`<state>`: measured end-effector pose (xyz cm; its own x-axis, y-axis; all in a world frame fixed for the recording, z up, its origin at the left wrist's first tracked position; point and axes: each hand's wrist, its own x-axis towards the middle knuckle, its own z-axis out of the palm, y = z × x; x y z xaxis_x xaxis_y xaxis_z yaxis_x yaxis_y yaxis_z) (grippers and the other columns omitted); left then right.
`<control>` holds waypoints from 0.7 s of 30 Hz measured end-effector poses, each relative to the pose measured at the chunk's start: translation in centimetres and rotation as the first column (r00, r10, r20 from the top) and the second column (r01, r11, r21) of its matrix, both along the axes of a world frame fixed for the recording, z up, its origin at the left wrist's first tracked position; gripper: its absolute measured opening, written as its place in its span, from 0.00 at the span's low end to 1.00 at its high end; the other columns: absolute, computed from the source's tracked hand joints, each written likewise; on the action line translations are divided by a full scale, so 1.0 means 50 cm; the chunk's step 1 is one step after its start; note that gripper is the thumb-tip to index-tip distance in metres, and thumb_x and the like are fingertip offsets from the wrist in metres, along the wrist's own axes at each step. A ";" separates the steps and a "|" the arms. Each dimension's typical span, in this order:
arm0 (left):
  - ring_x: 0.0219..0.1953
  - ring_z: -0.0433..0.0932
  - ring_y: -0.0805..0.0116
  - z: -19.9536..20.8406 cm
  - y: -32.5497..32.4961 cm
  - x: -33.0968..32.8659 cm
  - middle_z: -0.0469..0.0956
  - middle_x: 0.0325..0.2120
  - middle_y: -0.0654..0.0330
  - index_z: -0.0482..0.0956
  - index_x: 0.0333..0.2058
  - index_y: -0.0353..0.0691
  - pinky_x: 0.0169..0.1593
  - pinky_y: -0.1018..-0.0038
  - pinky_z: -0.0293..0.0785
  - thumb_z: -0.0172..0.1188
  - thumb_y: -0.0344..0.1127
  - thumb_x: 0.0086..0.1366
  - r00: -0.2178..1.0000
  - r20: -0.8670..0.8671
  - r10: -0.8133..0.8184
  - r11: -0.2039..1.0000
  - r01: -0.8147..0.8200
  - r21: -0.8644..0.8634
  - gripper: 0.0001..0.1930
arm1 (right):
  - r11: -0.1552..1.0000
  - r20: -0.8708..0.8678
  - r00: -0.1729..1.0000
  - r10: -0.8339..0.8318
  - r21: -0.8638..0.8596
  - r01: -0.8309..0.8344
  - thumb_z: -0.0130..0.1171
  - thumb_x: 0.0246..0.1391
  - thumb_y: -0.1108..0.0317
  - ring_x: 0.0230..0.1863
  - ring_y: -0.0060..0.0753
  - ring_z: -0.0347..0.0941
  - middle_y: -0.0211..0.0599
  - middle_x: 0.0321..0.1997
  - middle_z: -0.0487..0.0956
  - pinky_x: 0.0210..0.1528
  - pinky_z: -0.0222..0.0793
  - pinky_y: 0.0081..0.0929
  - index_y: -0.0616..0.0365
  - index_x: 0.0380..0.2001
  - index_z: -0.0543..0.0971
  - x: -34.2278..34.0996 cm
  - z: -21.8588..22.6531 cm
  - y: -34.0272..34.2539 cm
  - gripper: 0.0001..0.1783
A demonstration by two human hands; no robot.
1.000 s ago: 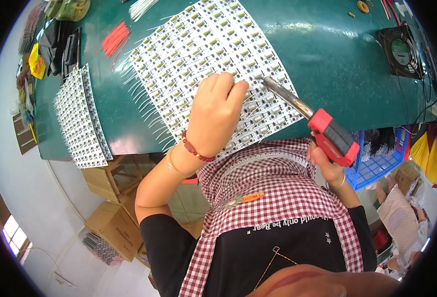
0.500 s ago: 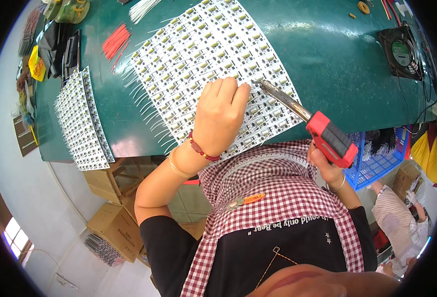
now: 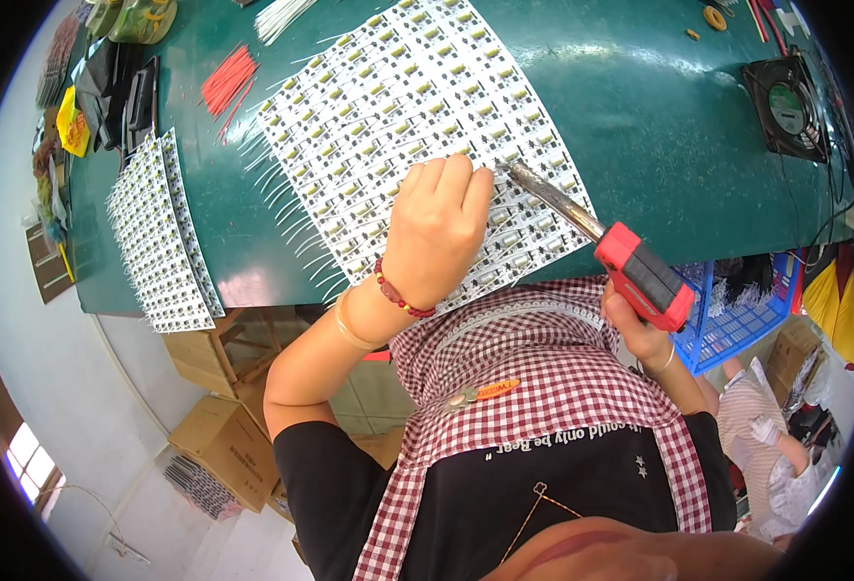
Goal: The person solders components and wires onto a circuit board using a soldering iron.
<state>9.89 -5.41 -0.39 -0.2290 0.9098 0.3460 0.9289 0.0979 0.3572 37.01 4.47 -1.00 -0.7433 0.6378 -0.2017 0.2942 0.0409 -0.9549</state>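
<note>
A large white sheet of small circuit boards point(image 3: 379, 107) lies on the green table, with rows of white wires trailing off its left edge. Over its lower middle is my left hand point(image 3: 437, 232), its fingers pinched together against the boards. Whatever sits between those fingertips is hidden. My right hand point(image 3: 637, 327) grips a red-and-black soldering gun point(image 3: 645, 276) at the sheet's right side. The gun's metal barrel slants up and left, its tip over the boards just right of my left fingertips.
Red wires point(image 3: 228, 82) and white wires point(image 3: 280, 17) lie in bundles beyond the sheet. More board sheets point(image 3: 156, 237) hang over the table's left edge. A black fan point(image 3: 785, 108) stands at the right, above a blue crate point(image 3: 727, 324). Another person point(image 3: 761, 436) is at lower right.
My left hand has shifted slightly right and down the sheet. The soldering gun has dipped a little with my right hand. The other person's arm has moved.
</note>
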 end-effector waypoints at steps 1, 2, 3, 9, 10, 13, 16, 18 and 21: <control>0.26 0.69 0.60 0.000 0.000 0.001 0.65 0.22 0.58 0.77 0.30 0.36 0.31 0.67 0.67 0.61 0.20 0.49 1.000 -0.003 0.001 1.000 -0.001 0.001 0.08 | 1.000 -0.006 1.000 -0.021 0.008 0.021 0.60 0.41 0.79 0.22 0.28 0.71 0.37 0.27 0.75 0.24 0.65 0.24 0.64 0.34 0.79 0.000 0.001 -0.001 0.12; 0.26 0.69 0.60 -0.002 0.002 0.002 0.65 0.22 0.58 0.76 0.30 0.36 0.31 0.67 0.67 0.61 0.20 0.49 1.000 -0.004 0.000 1.000 0.000 0.004 0.08 | 1.000 -0.004 1.000 -0.022 0.009 0.022 0.60 0.41 0.79 0.22 0.28 0.71 0.37 0.27 0.75 0.24 0.65 0.24 0.64 0.34 0.79 0.000 0.003 -0.002 0.12; 0.26 0.69 0.60 -0.004 0.002 0.002 0.65 0.22 0.58 0.76 0.30 0.36 0.31 0.67 0.67 0.61 0.20 0.49 1.000 -0.003 -0.001 1.000 0.001 0.006 0.08 | 0.999 -0.024 0.999 -0.042 -0.002 0.042 0.60 0.41 0.79 0.22 0.29 0.71 0.37 0.27 0.75 0.24 0.66 0.25 0.64 0.34 0.79 0.001 0.006 -0.002 0.12; 0.26 0.69 0.61 -0.004 0.000 0.003 0.65 0.22 0.58 0.76 0.31 0.36 0.31 0.67 0.67 0.62 0.21 0.50 1.000 -0.022 0.002 1.000 -0.002 -0.005 0.08 | 0.999 -0.044 0.998 -0.044 -0.003 0.044 0.60 0.41 0.79 0.22 0.30 0.72 0.37 0.27 0.75 0.25 0.67 0.25 0.65 0.35 0.79 0.003 0.009 0.002 0.12; 0.26 0.69 0.61 -0.003 0.000 0.003 0.65 0.22 0.58 0.77 0.31 0.36 0.31 0.67 0.67 0.62 0.21 0.50 1.000 -0.021 0.001 1.000 -0.001 -0.008 0.08 | 0.999 -0.033 0.998 -0.045 -0.016 0.044 0.60 0.41 0.79 0.22 0.30 0.72 0.37 0.27 0.75 0.25 0.67 0.25 0.65 0.35 0.79 0.002 0.012 0.002 0.13; 0.26 0.69 0.61 0.004 -0.001 0.003 0.65 0.22 0.58 0.77 0.32 0.36 0.31 0.68 0.67 0.61 0.21 0.50 1.000 -0.023 0.002 1.000 -0.003 -0.023 0.09 | 1.000 -0.002 1.000 -0.014 -0.012 0.014 0.60 0.42 0.79 0.23 0.28 0.72 0.36 0.27 0.75 0.25 0.66 0.24 0.64 0.36 0.79 0.003 0.012 0.002 0.13; 0.27 0.69 0.61 0.013 -0.007 0.006 0.65 0.23 0.58 0.77 0.32 0.37 0.32 0.68 0.67 0.60 0.22 0.50 1.000 -0.016 0.002 0.999 -0.003 -0.044 0.09 | 0.999 -0.001 0.999 -0.032 -0.031 0.032 0.61 0.42 0.78 0.23 0.26 0.71 0.35 0.28 0.75 0.24 0.66 0.23 0.63 0.37 0.79 0.002 0.006 -0.001 0.14; 0.27 0.70 0.61 0.013 -0.009 0.008 0.65 0.23 0.58 0.77 0.32 0.37 0.32 0.68 0.67 0.60 0.22 0.50 1.000 -0.012 0.004 0.998 -0.004 -0.055 0.09 | 0.997 -0.010 0.999 -0.045 -0.063 0.044 0.61 0.43 0.78 0.23 0.26 0.71 0.35 0.28 0.75 0.24 0.65 0.23 0.63 0.37 0.79 -0.002 0.005 -0.004 0.14; 0.27 0.70 0.60 0.006 -0.011 0.008 0.66 0.23 0.58 0.77 0.33 0.37 0.32 0.68 0.68 0.59 0.22 0.49 1.000 -0.003 0.009 1.000 -0.009 -0.017 0.10 | 0.995 -0.002 0.999 -0.051 -0.082 0.050 0.62 0.43 0.78 0.22 0.25 0.71 0.35 0.28 0.75 0.24 0.65 0.23 0.63 0.37 0.79 -0.001 0.006 -0.004 0.14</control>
